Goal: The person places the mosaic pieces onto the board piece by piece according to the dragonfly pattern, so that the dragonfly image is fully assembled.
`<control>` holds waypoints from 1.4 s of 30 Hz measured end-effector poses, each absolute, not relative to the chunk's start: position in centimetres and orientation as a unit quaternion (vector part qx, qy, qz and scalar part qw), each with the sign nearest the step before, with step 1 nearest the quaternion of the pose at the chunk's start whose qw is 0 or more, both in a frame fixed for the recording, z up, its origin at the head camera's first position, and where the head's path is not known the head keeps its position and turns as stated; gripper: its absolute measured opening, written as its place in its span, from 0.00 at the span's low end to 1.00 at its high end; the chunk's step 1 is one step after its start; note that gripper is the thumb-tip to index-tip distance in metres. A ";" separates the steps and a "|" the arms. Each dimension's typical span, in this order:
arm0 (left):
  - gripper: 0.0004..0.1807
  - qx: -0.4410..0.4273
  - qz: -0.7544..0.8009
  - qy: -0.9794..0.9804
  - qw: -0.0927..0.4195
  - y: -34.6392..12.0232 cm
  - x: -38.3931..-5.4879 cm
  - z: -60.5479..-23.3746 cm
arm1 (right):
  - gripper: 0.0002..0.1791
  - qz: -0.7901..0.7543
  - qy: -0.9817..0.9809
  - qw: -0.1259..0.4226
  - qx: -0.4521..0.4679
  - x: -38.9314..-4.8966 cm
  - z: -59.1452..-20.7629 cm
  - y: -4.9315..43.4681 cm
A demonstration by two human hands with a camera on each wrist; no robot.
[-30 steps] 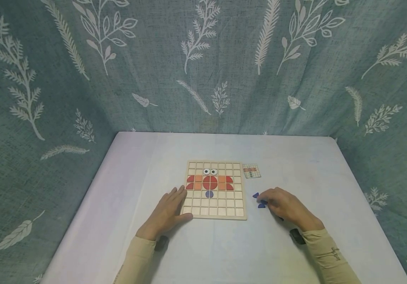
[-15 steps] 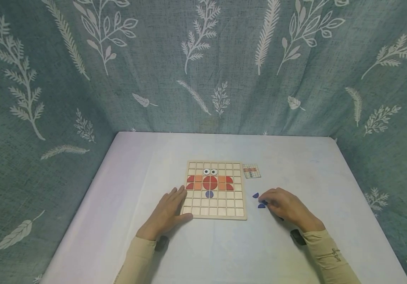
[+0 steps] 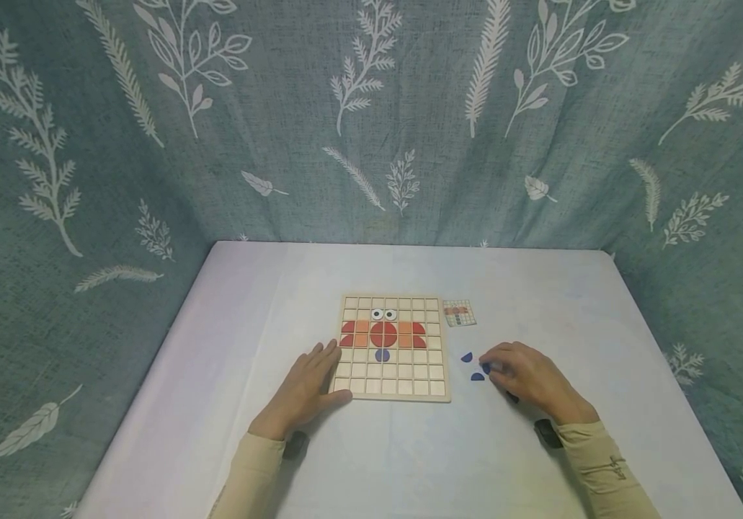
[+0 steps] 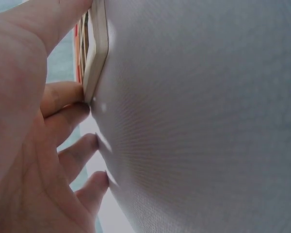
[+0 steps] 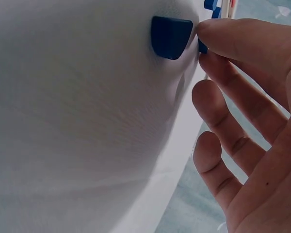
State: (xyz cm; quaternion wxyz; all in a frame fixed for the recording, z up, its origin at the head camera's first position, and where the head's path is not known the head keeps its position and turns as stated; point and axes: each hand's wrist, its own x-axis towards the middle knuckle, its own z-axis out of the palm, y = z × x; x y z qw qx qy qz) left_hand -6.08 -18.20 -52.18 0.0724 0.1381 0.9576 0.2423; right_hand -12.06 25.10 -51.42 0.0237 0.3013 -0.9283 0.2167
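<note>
A wooden grid board (image 3: 398, 396) lies on the table with red, orange and blue pieces and two white eye discs set in it. My left hand (image 3: 304, 389) rests at its lower left corner, fingers along the left side and thumb on the front edge. To the board's right, my right hand (image 3: 532, 380) pinches a small blue piece (image 5: 202, 46) between thumb and fingertip; its outline is mostly hidden. Two blue half-round pieces, one farther back (image 3: 467, 357) and one nearer (image 3: 478, 376), lie left of that hand. Another blue piece (image 5: 171, 38) lies beneath it.
A small pattern card (image 3: 459, 313) lies by the board's upper right corner, printed with a similar grid figure. White cloth covers the table (image 3: 397, 461). Leaf-patterned green curtains (image 3: 293, 130) stand behind and at both sides.
My right hand has shifted slightly right, away from the two half-round pieces, with the small blue piece at its fingertips. The left hand and the board have stayed still.
</note>
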 end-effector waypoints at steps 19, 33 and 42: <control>0.50 0.131 0.248 0.957 0.078 -18.2 -6.2 -52.4 | 0.13 0.203 -0.931 0.038 0.302 -11.9 -51.2 24.9; 0.49 0.135 0.249 0.956 0.074 -18.2 -6.1 -52.2 | 0.16 0.243 -0.900 0.124 0.341 -12.4 -52.0 24.1; 0.49 0.133 0.250 0.956 0.076 -18.2 -6.1 -52.2 | 0.14 0.271 -0.879 0.156 0.360 -12.3 -52.1 21.8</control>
